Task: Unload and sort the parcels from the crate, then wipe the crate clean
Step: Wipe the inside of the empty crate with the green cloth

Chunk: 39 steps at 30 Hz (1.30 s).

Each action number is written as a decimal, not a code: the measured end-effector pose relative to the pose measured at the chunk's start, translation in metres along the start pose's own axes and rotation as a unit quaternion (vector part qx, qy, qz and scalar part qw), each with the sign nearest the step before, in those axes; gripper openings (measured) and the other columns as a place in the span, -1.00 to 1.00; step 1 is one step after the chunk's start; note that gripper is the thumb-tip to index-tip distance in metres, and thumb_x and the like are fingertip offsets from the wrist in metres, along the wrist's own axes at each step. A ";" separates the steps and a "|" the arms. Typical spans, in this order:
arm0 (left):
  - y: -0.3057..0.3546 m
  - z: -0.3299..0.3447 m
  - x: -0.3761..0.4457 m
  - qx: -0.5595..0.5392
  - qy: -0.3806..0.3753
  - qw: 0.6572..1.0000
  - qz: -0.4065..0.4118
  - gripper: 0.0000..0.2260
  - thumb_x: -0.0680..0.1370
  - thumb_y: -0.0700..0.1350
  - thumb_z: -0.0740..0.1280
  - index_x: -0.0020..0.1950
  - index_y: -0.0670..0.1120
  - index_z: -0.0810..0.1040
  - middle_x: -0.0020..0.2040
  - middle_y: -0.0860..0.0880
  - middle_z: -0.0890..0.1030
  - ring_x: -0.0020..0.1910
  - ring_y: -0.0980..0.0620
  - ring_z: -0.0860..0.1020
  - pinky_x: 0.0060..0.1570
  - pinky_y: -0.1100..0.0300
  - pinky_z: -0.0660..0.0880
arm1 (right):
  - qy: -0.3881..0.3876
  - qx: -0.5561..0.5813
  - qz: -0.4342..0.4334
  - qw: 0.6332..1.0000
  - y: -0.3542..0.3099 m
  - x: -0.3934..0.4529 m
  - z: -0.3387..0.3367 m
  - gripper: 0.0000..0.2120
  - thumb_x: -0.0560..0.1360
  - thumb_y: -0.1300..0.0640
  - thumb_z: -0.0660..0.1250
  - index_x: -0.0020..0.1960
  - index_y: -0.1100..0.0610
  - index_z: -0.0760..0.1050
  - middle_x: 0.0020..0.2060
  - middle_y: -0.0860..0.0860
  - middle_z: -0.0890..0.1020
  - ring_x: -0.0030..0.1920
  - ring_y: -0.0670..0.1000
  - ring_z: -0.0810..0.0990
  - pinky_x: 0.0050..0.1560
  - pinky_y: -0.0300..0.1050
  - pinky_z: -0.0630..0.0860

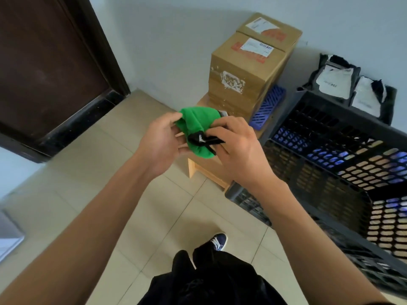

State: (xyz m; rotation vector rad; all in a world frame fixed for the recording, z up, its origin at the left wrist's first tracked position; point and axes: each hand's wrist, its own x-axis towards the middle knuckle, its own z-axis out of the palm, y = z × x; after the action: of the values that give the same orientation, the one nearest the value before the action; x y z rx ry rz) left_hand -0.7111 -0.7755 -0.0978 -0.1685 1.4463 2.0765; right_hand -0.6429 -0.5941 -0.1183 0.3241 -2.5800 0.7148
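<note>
Green cloth is being pinched between the left hand and right hand, fingers curling around it, left of the black crate; cardboard parcels are standing beyond, grey mailer bags behind the crate.

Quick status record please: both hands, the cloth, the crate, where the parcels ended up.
left hand: grip on the left edge of the green cloth
right hand: pinches the cloth at a black tag on it
cloth: bunched, held in the air between both hands
crate: black, tilted, no parcels visible inside
cardboard boxes: stacked by the wall
soft bags: on the floor behind the crate
wiping: not yet begun
</note>
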 end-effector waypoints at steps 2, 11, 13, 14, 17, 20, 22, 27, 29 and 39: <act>0.002 0.004 0.017 0.084 0.011 0.996 0.030 -0.72 0.67 -0.03 0.29 0.31 -0.12 0.59 0.18 -0.13 0.68 0.13 -0.14 0.68 0.08 -0.11 0.65 | -0.028 -0.008 -0.005 1.000 0.010 0.011 0.002 -0.71 0.47 0.35 0.41 0.16 0.16 0.64 0.13 0.08 0.61 0.08 0.21 0.55 0.00 0.24 0.52; -0.011 -0.002 0.101 0.160 0.095 0.979 0.084 -0.65 0.51 -0.39 0.40 0.14 0.01 0.59 0.10 -0.12 0.69 0.13 -0.13 0.68 0.21 -0.20 0.60 | -0.302 -0.077 0.162 0.936 0.028 0.039 0.010 -0.42 0.57 0.22 0.22 0.57 0.02 0.25 0.52 0.05 0.30 0.43 0.21 0.32 0.33 0.25 0.41; -0.016 -0.006 0.121 0.167 0.086 0.980 0.065 -0.60 0.49 -0.43 0.38 0.13 0.04 0.61 0.09 -0.10 0.69 0.13 -0.11 0.67 0.22 -0.19 0.59 | -0.336 -0.081 0.202 0.916 0.031 0.045 0.018 -0.39 0.60 0.21 0.21 0.61 0.03 0.14 0.57 0.09 0.21 0.47 0.24 0.26 0.37 0.26 0.38; -0.019 -0.009 0.132 0.168 0.077 0.981 0.056 -0.58 0.49 -0.44 0.38 0.15 0.05 0.61 0.10 -0.11 0.67 0.12 -0.10 0.66 0.22 -0.18 0.59 | -0.343 -0.078 0.223 0.909 0.033 0.048 0.023 -0.37 0.61 0.21 0.21 0.63 0.05 0.09 0.58 0.11 0.18 0.48 0.26 0.25 0.38 0.26 0.38; -0.023 -0.017 0.162 0.154 0.035 0.987 0.023 -0.54 0.50 -0.49 0.33 0.15 0.06 0.58 0.10 -0.13 0.61 0.08 -0.10 0.61 0.16 -0.12 0.61 | -0.327 -0.079 0.281 0.899 0.039 0.061 0.043 -0.30 0.59 0.24 0.22 0.65 0.06 0.00 0.61 0.13 0.11 0.46 0.29 0.27 0.39 0.24 0.38; -0.023 -0.025 0.191 0.134 0.000 0.990 -0.032 -0.52 0.51 -0.54 0.25 0.13 0.04 0.56 0.06 -0.12 0.57 0.03 -0.09 0.58 -0.01 0.01 0.59 | -0.301 -0.077 0.343 0.887 0.046 0.076 0.067 -0.29 0.61 0.20 0.24 0.65 0.04 -0.03 0.63 0.12 0.02 0.48 0.29 0.25 0.39 0.21 0.37; -0.023 -0.034 0.210 0.129 -0.023 0.989 -0.063 -0.50 0.51 -0.55 0.22 0.13 0.04 0.56 0.08 -0.12 0.57 0.04 -0.10 0.57 -0.02 0.02 0.58 | -0.277 -0.063 0.385 0.878 0.052 0.085 0.086 -0.35 0.65 0.15 0.21 0.65 0.01 0.00 0.64 0.09 0.01 0.51 0.28 0.23 0.40 0.22 0.36; -0.025 -0.055 0.254 0.114 -0.069 0.979 -0.152 -0.51 0.53 -0.55 0.20 0.27 -0.05 0.50 0.08 -0.11 0.55 0.00 -0.09 0.58 -0.04 -0.04 0.60 | -0.184 -0.041 0.460 0.868 0.078 0.087 0.135 -0.45 0.67 0.07 0.19 0.63 -0.03 0.15 0.59 0.05 0.19 0.45 0.23 0.30 0.34 0.25 0.42; -0.031 -0.057 0.271 0.115 -0.079 0.972 -0.191 -0.52 0.54 -0.55 0.19 0.28 -0.06 0.49 0.06 -0.10 0.56 0.00 -0.10 0.59 0.06 -0.12 0.58 | -0.139 -0.006 0.487 0.862 0.091 0.083 0.155 -0.44 0.64 0.15 0.26 0.61 0.03 0.24 0.56 0.07 0.27 0.43 0.23 0.38 0.35 0.17 0.44; -0.099 -0.087 0.338 0.456 -0.161 0.875 -0.027 -0.42 0.53 -0.27 0.48 0.51 -0.12 0.37 0.33 -0.09 0.54 0.33 -0.05 0.52 0.38 0.05 0.46 | -0.056 0.042 0.598 0.798 0.135 0.045 0.238 -0.46 0.57 0.26 0.33 0.54 0.10 0.36 0.57 0.08 0.22 0.49 0.15 0.33 0.48 -0.02 0.34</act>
State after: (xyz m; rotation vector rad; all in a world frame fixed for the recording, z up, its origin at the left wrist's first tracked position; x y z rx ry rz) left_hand -0.9527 -0.6961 -0.3567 0.4837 1.9817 1.1085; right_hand -0.8108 -0.6125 -0.3378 -1.4179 -2.6251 1.1923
